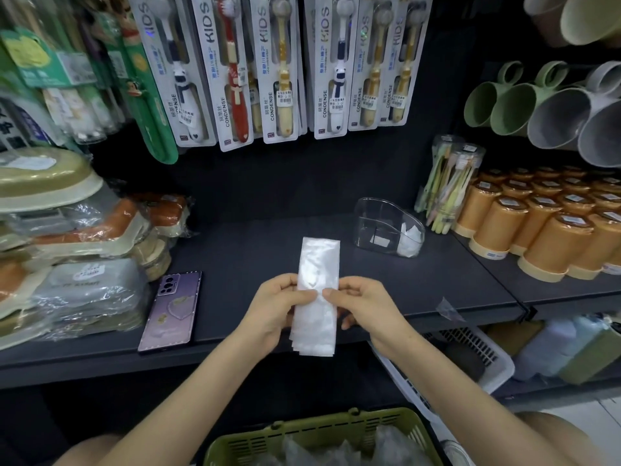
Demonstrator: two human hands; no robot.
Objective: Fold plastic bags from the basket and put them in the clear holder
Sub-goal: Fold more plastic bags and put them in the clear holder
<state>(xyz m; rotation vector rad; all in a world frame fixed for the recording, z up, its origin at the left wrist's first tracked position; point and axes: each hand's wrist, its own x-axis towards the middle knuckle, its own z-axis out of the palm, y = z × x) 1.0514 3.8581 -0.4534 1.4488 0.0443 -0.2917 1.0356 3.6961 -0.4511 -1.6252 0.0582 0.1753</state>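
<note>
Both hands, the left hand (279,307) and right hand (363,307), pinched a long folded plastic bag (317,297) above the shelf (252,250), left of the clear holder (386,227). Keeping edges aligned would likely tidy the next fold.

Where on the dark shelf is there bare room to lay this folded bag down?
Bare shelf lies between the phone and clear holder, beyond the bag both hands hold. Crowded left by wrapped packs, right by orange cups.
</note>
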